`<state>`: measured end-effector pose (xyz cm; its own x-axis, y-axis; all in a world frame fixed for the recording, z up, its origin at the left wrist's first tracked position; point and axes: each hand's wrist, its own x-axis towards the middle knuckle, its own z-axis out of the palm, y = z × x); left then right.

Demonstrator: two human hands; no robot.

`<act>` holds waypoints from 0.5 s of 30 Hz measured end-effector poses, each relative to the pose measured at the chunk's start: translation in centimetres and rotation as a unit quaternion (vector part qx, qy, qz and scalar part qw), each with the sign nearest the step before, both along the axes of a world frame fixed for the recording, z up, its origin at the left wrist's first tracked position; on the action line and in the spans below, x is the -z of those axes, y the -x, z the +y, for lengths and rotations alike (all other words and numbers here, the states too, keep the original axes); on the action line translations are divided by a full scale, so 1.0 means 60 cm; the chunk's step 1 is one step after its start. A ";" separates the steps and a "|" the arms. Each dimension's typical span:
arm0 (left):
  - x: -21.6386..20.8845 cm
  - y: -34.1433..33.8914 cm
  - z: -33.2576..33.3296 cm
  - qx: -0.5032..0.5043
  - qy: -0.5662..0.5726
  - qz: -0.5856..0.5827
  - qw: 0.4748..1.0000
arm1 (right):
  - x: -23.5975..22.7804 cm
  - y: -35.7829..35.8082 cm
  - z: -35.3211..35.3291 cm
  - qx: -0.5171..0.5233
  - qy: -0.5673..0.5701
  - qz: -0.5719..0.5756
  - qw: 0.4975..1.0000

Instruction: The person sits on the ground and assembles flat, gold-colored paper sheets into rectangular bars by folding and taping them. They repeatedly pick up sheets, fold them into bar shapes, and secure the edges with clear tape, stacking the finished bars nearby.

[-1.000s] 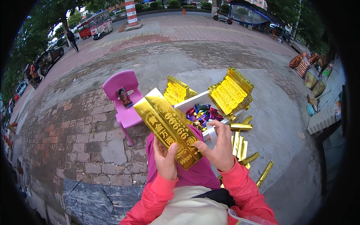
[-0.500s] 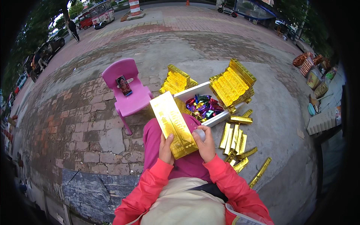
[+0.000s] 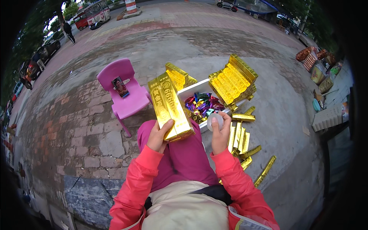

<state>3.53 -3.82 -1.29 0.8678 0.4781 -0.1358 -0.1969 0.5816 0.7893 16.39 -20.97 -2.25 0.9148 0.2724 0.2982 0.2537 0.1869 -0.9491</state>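
Observation:
My left hand (image 3: 158, 137) grips the near lower end of a shiny gold ingot-shaped box (image 3: 171, 111), tilted above my lap with its printed faces up. My right hand (image 3: 220, 135) pinches a round, translucent whitish thing (image 3: 215, 122) that looks like a roll of clear tape, apart from the gold box. Just beyond stands a white open box (image 3: 193, 89) filled with crumpled foil pieces (image 3: 205, 105) in purple, red, green and gold. Stacked gold folded boxes (image 3: 234, 82) rest across its right end.
Another gold stack (image 3: 177, 76) is behind the white box. Several narrow gold pieces (image 3: 239, 138) lie on the pavement at right. A pink child's chair (image 3: 128, 103) with a phone (image 3: 120, 87) on it stands at left. Filled bags (image 3: 318, 73) sit far right.
My right hand has come off the gold box and moved right with the round translucent thing. My left hand has shifted left and turned the box, showing another face.

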 end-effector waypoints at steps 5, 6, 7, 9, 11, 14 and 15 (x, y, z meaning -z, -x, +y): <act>0.016 -0.173 0.075 0.109 0.091 0.131 0.981 | 0.001 -0.104 -0.067 0.064 0.000 0.031 0.997; 0.039 -0.215 0.076 0.125 0.124 0.156 0.972 | 0.008 -0.117 -0.079 0.072 0.004 0.035 0.997; 0.070 -0.259 0.069 0.154 0.135 0.159 0.966 | 0.015 -0.128 -0.090 0.074 0.010 0.033 0.997; 0.142 -0.344 0.041 0.109 0.099 0.212 0.966 | 0.029 -0.148 -0.108 0.098 0.022 0.039 0.994; 0.219 -0.399 0.010 0.050 -0.067 0.254 0.964 | 0.044 -0.162 -0.121 0.097 0.032 0.040 0.994; 0.299 -0.447 -0.026 0.091 -0.139 0.360 0.918 | 0.062 -0.171 -0.128 0.091 0.050 0.063 0.993; 0.311 -0.454 -0.050 0.004 -0.182 0.419 0.890 | 0.067 -0.171 -0.127 0.087 0.059 0.069 0.992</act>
<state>30.75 -6.85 -19.98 0.5384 0.6173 -0.5736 0.5519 0.2561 0.7936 26.66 -28.57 -6.25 0.9808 0.1329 0.1427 0.1389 0.0375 -0.9896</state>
